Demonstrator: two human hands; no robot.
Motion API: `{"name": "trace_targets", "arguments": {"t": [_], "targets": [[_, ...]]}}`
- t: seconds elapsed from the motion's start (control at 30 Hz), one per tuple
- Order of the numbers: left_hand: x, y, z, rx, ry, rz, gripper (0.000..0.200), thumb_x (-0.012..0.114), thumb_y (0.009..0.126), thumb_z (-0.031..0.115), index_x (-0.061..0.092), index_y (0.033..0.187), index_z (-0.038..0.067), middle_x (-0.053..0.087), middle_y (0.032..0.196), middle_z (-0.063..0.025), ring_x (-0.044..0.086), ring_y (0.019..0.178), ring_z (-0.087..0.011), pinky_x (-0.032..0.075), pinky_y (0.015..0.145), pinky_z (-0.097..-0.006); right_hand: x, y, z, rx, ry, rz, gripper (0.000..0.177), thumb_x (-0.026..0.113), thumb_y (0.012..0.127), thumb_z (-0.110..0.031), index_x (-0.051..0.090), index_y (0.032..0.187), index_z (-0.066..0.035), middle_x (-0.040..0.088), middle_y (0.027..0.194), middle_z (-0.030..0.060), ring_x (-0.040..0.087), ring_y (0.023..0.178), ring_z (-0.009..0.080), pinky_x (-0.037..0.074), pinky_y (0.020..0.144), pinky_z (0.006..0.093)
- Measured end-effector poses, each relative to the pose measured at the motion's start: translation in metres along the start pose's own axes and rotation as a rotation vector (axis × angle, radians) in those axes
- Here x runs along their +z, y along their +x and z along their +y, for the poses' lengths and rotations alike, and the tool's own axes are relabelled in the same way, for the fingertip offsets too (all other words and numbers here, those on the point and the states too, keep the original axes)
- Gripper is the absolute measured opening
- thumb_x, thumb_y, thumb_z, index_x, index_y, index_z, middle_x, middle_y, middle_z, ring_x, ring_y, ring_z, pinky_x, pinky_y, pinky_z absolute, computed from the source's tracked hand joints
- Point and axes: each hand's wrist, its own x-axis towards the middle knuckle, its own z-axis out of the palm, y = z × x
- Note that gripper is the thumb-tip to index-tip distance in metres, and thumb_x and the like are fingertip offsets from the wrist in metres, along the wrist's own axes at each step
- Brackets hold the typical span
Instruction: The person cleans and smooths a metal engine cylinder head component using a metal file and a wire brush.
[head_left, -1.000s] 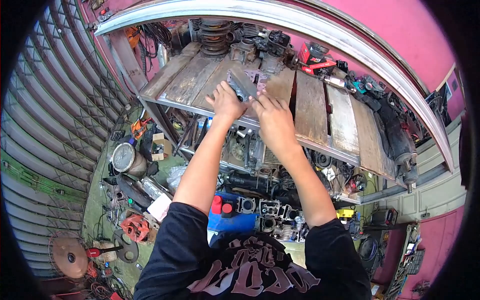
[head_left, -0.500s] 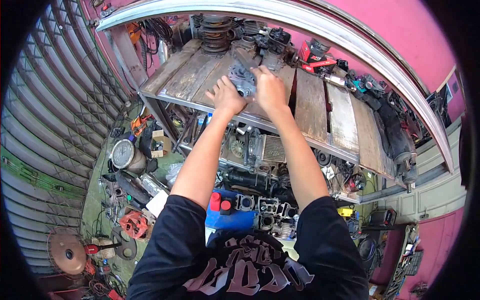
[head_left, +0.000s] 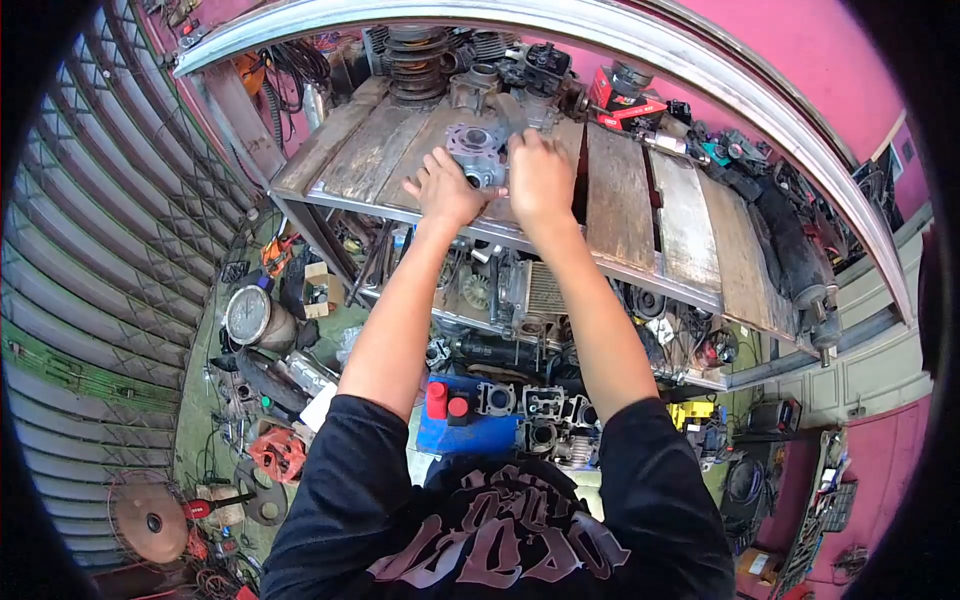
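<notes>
A grey metal engine part [head_left: 474, 140] with a round opening lies on the wooden planks [head_left: 625, 200] near the bench's front edge. My left hand [head_left: 448, 190] rests against its lower left side, thumb across the near end and fingers apart, steadying it. My right hand [head_left: 540, 180] is closed round a dark flat tool [head_left: 508, 112], whose blurred blade points up and away beside the right side of the part. The tool's near end is hidden in my fist.
Stacked finned cylinders [head_left: 415, 65], more engine parts [head_left: 548, 70] and a red box [head_left: 625, 105] stand along the bench's back. A metal frame bar [head_left: 480, 15] crosses above. Below are a radiator [head_left: 545, 290], a blue container [head_left: 465, 430] and a round gauge [head_left: 247, 315].
My right hand and the tool have shifted right off the top of the metal part, uncovering its round opening. My left hand stays at the part's lower left.
</notes>
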Motion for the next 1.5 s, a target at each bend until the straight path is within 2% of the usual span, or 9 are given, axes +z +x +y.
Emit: {"name": "trace_targets", "arguments": {"t": [0.13,0.53,0.7,0.93,1.03,1.17,1.27,1.37,1.5], "targets": [[-0.005,-0.003,0.004,-0.001,0.011,0.003,0.127,0.094,0.059,0.067,0.034,0.145,-0.004,0.049,0.145,-0.023,0.046,0.142,-0.0428,0.02,0.12,-0.0694,0.006,0.021,0.013,0.076,0.03,-0.062,0.02,0.059,0.089,-0.006,0.075,0.1,0.0,0.071,0.107,0.018,0.074,0.094,0.0333,0.054,0.101,0.0435],[0.0,-0.004,-0.001,0.051,-0.051,0.05,0.118,0.094,0.061,0.066,0.037,0.139,-0.003,0.05,0.14,-0.0231,0.049,0.139,-0.0434,0.02,0.117,-0.0717,-0.043,-0.073,-0.003,-0.073,0.064,0.233,0.021,0.057,0.09,-0.003,0.071,0.105,0.001,0.071,0.109,0.0202,0.073,0.104,0.0383,0.052,0.106,0.0484],[0.0,-0.005,0.001,0.039,-0.026,0.057,0.117,0.094,0.061,0.065,0.037,0.139,-0.002,0.05,0.14,-0.0226,0.049,0.139,-0.0421,0.021,0.117,-0.0719,-0.008,0.005,0.015,0.234,0.134,-0.038,0.019,0.057,0.091,-0.005,0.072,0.102,-0.001,0.072,0.109,0.0184,0.074,0.101,0.0381,0.054,0.103,0.0483],[-0.001,-0.006,0.001,0.035,-0.066,0.053,0.116,0.095,0.061,0.064,0.038,0.137,-0.002,0.05,0.14,-0.0234,0.048,0.139,-0.0431,0.023,0.116,-0.073,-0.022,-0.024,0.007,0.119,0.077,0.017,0.018,0.058,0.09,-0.005,0.072,0.102,-0.001,0.072,0.11,0.0175,0.074,0.101,0.0376,0.053,0.104,0.0504],[0.0,-0.004,-0.001,0.034,-0.043,0.051,0.113,0.094,0.062,0.065,0.039,0.136,-0.001,0.051,0.142,-0.0237,0.05,0.139,-0.0434,0.024,0.113,-0.0751,-0.051,-0.064,-0.016,0.086,0.077,-0.004,0.021,0.059,0.09,-0.004,0.072,0.106,0.0,0.071,0.114,0.0178,0.073,0.106,0.0373,0.051,0.109,0.0511],[0.004,-0.005,-0.005,0.045,-0.062,0.054,0.108,0.094,0.064,0.059,0.039,0.135,-0.001,0.052,0.141,-0.0231,0.05,0.138,-0.0438,0.025,0.113,-0.0747,-0.051,-0.08,-0.032,0.021,0.132,0.065,0.048,0.064,0.081,0.006,0.07,0.128,-0.001,0.066,0.129,0.02,0.067,0.116,0.0474,0.055,0.104,0.0508],[0.0,-0.004,-0.002,0.039,-0.086,0.072,0.115,0.097,0.059,0.061,0.038,0.135,-0.002,0.051,0.138,-0.0239,0.051,0.136,-0.0445,0.024,0.114,-0.074,-0.036,-0.04,-0.03,0.119,0.144,0.026,0.041,0.068,0.08,0.002,0.071,0.121,-0.001,0.07,0.12,0.0181,0.069,0.109,0.0456,0.059,0.094,0.0503],[0.003,-0.004,-0.002,0.034,-0.062,0.082,0.115,0.097,0.059,0.062,0.039,0.135,-0.001,0.051,0.138,-0.0235,0.051,0.136,-0.0442,0.024,0.114,-0.0734,-0.01,0.003,-0.016,0.122,0.072,-0.017,0.016,0.061,0.091,-0.005,0.07,0.103,0.0,0.07,0.103,0.0166,0.074,0.099,0.0357,0.053,0.108,0.0501],[0.006,-0.002,-0.003,0.04,-0.07,0.086,0.115,0.097,0.059,0.062,0.039,0.136,-0.001,0.051,0.138,-0.0227,0.051,0.136,-0.0438,0.023,0.115,-0.0728,-0.003,0.011,0.005,0.064,0.125,-0.011,0.017,0.062,0.091,-0.006,0.07,0.104,-0.001,0.07,0.105,0.0156,0.073,0.098,0.0362,0.055,0.104,0.0493]]}}
